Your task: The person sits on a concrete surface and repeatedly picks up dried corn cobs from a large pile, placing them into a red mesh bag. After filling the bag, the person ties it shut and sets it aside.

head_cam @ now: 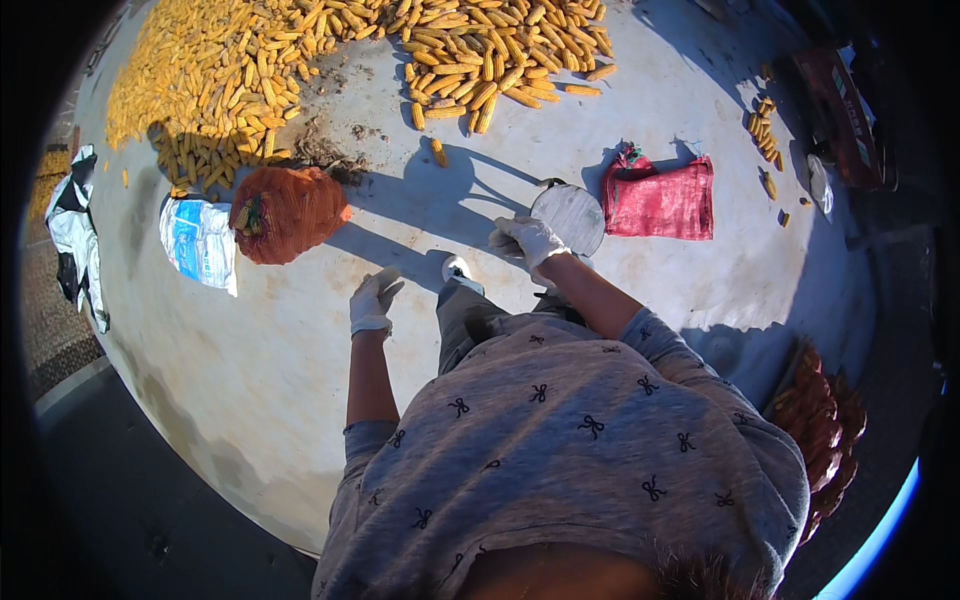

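Both of my hands wear pale gloves. My left hand (375, 300) hangs beside my left leg above the concrete floor (300, 360), fingers partly bent and apart, with nothing seen in it. In front of my right leg is my right hand (531, 240), its fingers curled; whether something is between them I cannot tell. It overlaps the edge of a round grey stool top (574, 217) in the view; contact is unclear. Ahead of my left hand, a filled orange mesh sack (289, 215) lies on its side, corn cobs showing at its mouth. A flat red woven sack (660, 196) lies right of the stool.
A large heap of yellow corn cobs (217, 75) spreads across the far left, and another pile (502, 52) lies ahead. One loose cob (439, 152) sits nearer. A white-and-blue sack (199, 241) touches the orange one. Filled reddish sacks (814, 420) stand at the right.
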Motion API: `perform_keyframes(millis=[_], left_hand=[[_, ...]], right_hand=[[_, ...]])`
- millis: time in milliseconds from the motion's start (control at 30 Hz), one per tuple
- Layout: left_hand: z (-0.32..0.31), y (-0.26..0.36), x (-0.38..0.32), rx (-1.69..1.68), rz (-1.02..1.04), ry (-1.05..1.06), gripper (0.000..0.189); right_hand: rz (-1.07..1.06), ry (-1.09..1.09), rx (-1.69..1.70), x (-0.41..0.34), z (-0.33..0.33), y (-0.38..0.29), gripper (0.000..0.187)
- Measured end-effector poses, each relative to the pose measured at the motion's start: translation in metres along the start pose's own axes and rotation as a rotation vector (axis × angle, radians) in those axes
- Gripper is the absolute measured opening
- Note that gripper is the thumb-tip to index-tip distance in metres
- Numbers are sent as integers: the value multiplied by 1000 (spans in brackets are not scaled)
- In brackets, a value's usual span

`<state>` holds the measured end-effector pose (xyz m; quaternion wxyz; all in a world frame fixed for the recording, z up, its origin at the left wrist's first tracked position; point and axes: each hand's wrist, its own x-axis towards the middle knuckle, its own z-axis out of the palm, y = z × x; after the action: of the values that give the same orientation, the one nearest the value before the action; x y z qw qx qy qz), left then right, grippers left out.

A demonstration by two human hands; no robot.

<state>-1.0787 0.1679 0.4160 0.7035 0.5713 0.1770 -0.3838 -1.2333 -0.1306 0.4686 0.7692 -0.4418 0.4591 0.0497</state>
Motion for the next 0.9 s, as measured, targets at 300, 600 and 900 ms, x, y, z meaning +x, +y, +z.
perform_keyframes(millis=[300, 600, 900], left_hand=[[200, -128, -36, -26, 27, -146, 35], [404, -280, -151, -63, -78, -306, 39], [405, -383, -256, -191, 67, -208, 43]], right_hand=[[40, -142, -67, -19, -181, 18, 30], [213, -204, -16, -76, -389, 63, 27], [215, -104, -272, -104, -515, 114, 19]])
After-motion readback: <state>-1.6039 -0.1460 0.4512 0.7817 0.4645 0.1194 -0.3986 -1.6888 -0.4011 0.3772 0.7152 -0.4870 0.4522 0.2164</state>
